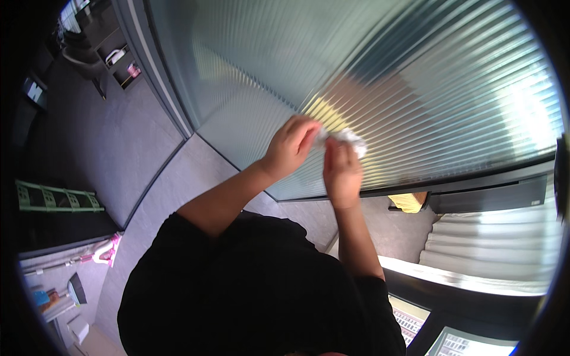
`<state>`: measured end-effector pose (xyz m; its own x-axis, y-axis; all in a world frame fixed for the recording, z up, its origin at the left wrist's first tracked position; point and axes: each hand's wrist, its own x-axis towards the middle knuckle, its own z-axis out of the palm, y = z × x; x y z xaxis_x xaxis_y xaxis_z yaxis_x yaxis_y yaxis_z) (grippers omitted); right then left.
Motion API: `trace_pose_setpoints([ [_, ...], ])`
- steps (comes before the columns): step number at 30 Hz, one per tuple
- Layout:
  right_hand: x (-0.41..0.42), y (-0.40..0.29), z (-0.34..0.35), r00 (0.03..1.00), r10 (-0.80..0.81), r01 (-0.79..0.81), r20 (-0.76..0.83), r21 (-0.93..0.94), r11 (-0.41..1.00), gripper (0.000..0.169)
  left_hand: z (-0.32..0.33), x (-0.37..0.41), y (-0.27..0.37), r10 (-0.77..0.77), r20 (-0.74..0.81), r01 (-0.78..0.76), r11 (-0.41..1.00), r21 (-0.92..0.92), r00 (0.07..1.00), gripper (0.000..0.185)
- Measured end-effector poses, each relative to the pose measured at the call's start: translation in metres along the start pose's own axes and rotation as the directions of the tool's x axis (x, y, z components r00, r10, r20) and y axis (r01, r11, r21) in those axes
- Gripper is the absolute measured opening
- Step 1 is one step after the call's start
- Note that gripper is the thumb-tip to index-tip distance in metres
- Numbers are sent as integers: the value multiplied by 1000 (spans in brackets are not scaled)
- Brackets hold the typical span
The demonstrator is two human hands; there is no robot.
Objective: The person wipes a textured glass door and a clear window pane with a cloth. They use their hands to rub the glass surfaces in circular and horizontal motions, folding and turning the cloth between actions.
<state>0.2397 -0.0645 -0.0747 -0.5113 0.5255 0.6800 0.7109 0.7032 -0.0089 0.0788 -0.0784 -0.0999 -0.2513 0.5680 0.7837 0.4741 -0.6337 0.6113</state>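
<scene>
A crumpled white cloth (355, 141), or possibly tissue, is bunched between my two hands in front of a fluted glass panel (249, 107). My right hand (343, 171) grips its larger part, which sticks out beyond the fingertips. My left hand (291, 144) has curled fingers and pinches a smaller end of it, just to the left. Motion blurs the fingers and the cloth, and whether the cloth touches the glass is hard to tell. Both forearms reach up from black short sleeves. Blurred yellow and brown shapes show through the ribbed glass.
A dark door frame (165, 80) edges the glass on the left, with a grey tiled floor (142, 133) beyond. A green rack (60, 199), a pink-and-white mop (104, 253) and a dustpan (76, 288) are at left. On the right are a yellow cloth (407, 202) and white curtain (481, 249).
</scene>
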Motion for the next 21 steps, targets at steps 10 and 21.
trace_pose_setpoints([
  [10,24,-13,15,998,-40,39,-41,-41,998,19,11,-13,-39,71,-33,-68,992,105,997,17],
  [21,17,-14,-2,992,-71,64,102,63,996,28,2,-27,-31,-69,72,69,998,2,995,18],
])
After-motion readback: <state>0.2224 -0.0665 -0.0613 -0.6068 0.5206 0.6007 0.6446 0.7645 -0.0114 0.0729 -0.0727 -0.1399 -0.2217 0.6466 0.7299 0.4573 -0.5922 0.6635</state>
